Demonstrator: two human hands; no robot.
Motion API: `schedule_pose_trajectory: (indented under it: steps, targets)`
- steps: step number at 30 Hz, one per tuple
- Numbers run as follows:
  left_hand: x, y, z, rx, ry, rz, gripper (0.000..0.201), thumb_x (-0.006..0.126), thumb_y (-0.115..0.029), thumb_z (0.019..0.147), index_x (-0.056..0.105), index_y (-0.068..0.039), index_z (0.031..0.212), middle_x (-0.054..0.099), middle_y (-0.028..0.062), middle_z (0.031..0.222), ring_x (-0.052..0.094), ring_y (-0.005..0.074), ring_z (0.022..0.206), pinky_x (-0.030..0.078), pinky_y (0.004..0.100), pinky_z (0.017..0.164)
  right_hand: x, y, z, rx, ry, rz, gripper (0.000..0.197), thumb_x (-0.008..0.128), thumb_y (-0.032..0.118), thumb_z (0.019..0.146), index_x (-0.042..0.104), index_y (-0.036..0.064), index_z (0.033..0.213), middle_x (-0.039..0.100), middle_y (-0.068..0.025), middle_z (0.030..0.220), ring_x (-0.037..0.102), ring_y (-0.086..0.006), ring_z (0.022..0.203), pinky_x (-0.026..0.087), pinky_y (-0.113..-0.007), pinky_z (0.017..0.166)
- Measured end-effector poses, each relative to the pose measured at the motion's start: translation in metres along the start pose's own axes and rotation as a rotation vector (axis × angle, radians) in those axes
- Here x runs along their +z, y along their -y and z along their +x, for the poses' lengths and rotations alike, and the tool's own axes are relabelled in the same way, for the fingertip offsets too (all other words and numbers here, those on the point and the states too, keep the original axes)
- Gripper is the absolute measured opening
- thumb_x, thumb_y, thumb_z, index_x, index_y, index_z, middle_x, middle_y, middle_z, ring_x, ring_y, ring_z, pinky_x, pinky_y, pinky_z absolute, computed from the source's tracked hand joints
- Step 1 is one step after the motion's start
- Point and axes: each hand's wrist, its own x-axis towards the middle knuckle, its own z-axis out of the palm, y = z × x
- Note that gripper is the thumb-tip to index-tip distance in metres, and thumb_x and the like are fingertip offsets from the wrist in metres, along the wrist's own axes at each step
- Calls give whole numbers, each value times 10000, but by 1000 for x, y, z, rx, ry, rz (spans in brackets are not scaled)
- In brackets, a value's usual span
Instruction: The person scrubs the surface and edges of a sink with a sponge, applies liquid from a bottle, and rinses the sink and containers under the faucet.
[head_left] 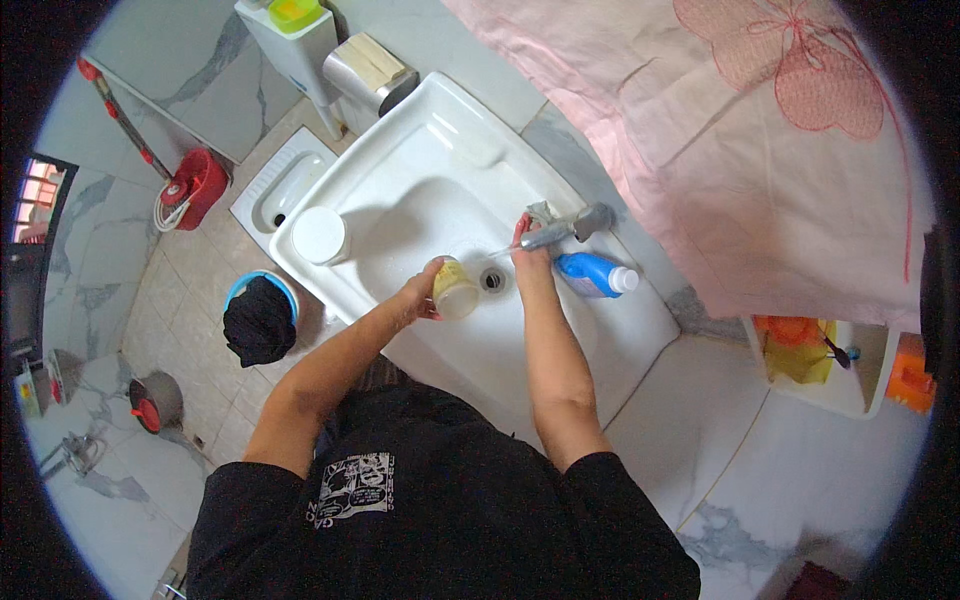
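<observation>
Over the sink basin, my left hand is closed around the side of a clear plastic jar with a yellow label. The jar is tilted beside the drain. My right hand is at the metal faucet, which partly hides it. A small greyish thing shows by its fingertips; I cannot make out what it is or whether the fingers grip it. A thin stream of water seems to leave the spout. Right of that hand, a blue bottle with a white cap lies on the sink's edge.
A round white lid or tub rests on the left rim of the white sink. Beyond the rim stand a blue basin with black cloth and a red mop bucket. A pink curtain hangs at the right.
</observation>
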Motion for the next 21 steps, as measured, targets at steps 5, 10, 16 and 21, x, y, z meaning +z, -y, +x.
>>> schedule_pose_trajectory:
  steps: [5, 10, 16, 21]
  targets:
    - [6, 3, 0, -4, 14, -11, 696, 332, -729, 779, 501, -204, 1203, 575, 57, 1099, 567, 203, 885, 478, 345, 652, 4, -2, -37, 21, -45, -498, 232, 559, 172, 815, 504, 66, 1014, 578, -94, 979, 592, -261, 815, 507, -380, 700]
    - [13, 0, 7, 7, 19, 20, 681, 383, -720, 763, 510, -200, 1185, 577, 83, 1055, 563, 210, 851, 477, 338, 656, -10, -16, -74, -45, -47, -913, 319, 511, 103, 772, 465, 31, 1079, 558, -128, 1054, 591, -292, 907, 510, -408, 711]
    - [15, 0, 12, 104, -104, -44, 659, 547, -626, 733, 521, -115, 1147, 569, 106, 1044, 569, 237, 881, 474, 370, 732, -8, -27, -71, -157, 26, -697, 302, 514, 94, 734, 484, 21, 1026, 551, -91, 968, 589, -238, 866, 508, -344, 675]
    - [4, 1, 21, 169, -131, 44, 665, 680, -477, 696, 488, -46, 1165, 552, 124, 1075, 553, 250, 948, 460, 386, 796, -10, -21, -56, -275, 157, -1081, 240, 549, 74, 742, 505, 21, 972, 524, -87, 956, 554, -220, 766, 511, -368, 730]
